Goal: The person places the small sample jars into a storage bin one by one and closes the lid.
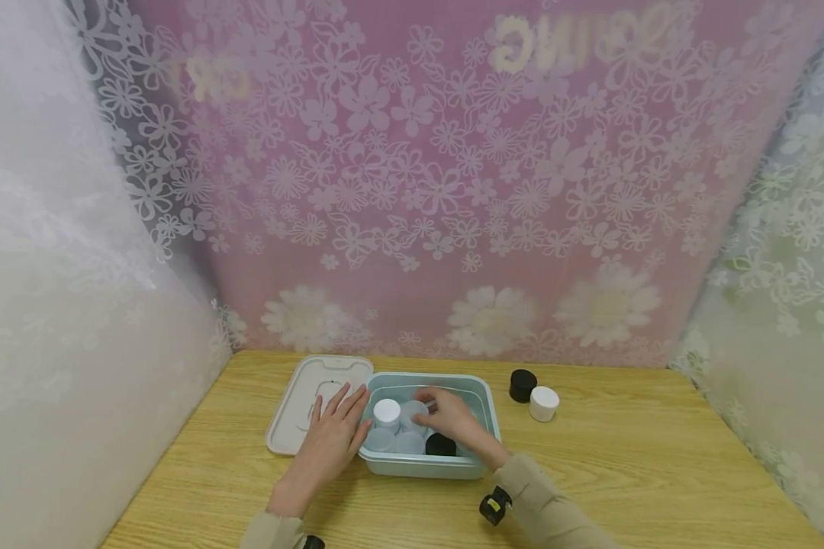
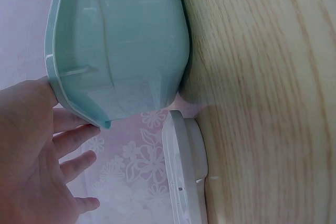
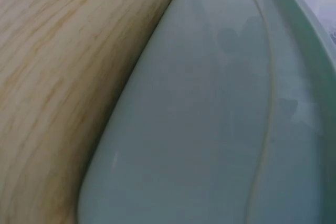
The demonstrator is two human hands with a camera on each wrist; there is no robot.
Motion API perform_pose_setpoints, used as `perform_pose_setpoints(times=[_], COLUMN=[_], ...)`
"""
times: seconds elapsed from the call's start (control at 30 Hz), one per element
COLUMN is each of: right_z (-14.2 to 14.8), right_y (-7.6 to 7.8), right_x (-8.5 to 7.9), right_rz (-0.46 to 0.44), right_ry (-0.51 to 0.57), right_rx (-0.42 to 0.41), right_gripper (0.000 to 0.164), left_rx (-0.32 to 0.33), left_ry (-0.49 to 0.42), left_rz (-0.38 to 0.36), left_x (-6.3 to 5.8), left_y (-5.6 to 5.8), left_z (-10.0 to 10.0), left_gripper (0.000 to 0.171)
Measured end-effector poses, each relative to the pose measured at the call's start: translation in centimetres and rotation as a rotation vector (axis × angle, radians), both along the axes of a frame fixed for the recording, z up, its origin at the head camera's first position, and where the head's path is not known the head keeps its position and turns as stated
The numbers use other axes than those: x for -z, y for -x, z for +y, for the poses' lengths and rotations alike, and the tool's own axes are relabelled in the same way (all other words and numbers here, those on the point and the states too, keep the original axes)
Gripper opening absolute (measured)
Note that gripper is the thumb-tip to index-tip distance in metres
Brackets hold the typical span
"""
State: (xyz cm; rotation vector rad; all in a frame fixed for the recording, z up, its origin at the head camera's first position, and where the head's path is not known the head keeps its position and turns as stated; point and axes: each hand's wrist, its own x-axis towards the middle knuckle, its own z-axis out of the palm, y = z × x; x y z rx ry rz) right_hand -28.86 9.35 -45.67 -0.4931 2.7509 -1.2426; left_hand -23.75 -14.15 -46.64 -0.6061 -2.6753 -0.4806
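A light-blue plastic box (image 1: pixel 426 467) stands on the table with several small round jars inside. Among them are a white-topped jar (image 1: pixel 387 412), a black-topped jar (image 1: pixel 441 445) and frosted, translucent ones. My right hand (image 1: pixel 451 418) reaches in over the box's right side; its thumb and fingers are curled about a translucent jar (image 1: pixel 413 412) behind the black one. At the left end, my left hand (image 1: pixel 335 436) touches the box's rim (image 2: pixel 51 66) with fingers straight and spread. The right wrist view shows the box's outer wall (image 3: pixel 189 103), which hides the right hand.
Left of the box, a pale lid (image 1: pixel 294 412) lies on the wooden table (image 1: pixel 632 473), partly behind the left hand. To the right stand a black jar (image 1: pixel 523 386) and a white jar (image 1: pixel 544 403), side by side. A flower-patterned curtain (image 1: pixel 439 191) hangs behind the table.
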Motion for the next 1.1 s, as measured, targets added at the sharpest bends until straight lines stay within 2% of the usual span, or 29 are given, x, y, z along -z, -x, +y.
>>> perform_pose_setpoints(times=[0.37, 0.6, 0.73, 0.83, 1.1], right_z=[2.3, 4.8, 6.3, 7.7, 12.3], right_y=[-0.3, -0.8, -1.0, -1.0, -1.2], right_x=[-1.2, -1.4, -1.6, -1.6, -1.4], right_rz=[0.118, 0.225, 0.328, 0.364, 0.333], right_ry=[0.307, 0.475, 0.472, 0.456, 0.343], right_rx=[0.007, -0.048, -0.022, 0.013, 0.138], right_gripper=[0.039, 0.042, 0.041, 0.041, 0.043], left_rx=[-0.002, 0.001, 0.004, 0.005, 0.007], left_ry=[-0.004, -0.011, -0.018, -0.019, -0.013], left_rz=[-0.003, 0.007, 0.006, 0.002, 0.016], left_x=[0.1, 0.3, 0.4, 0.5, 0.6], left_y=[0.0, 0.1, 0.1, 0.2, 0.3], left_z=[-0.1, -0.1, -0.2, -0.2, -0.1], left_gripper=[0.048, 0.048, 0.049, 0.049, 0.049])
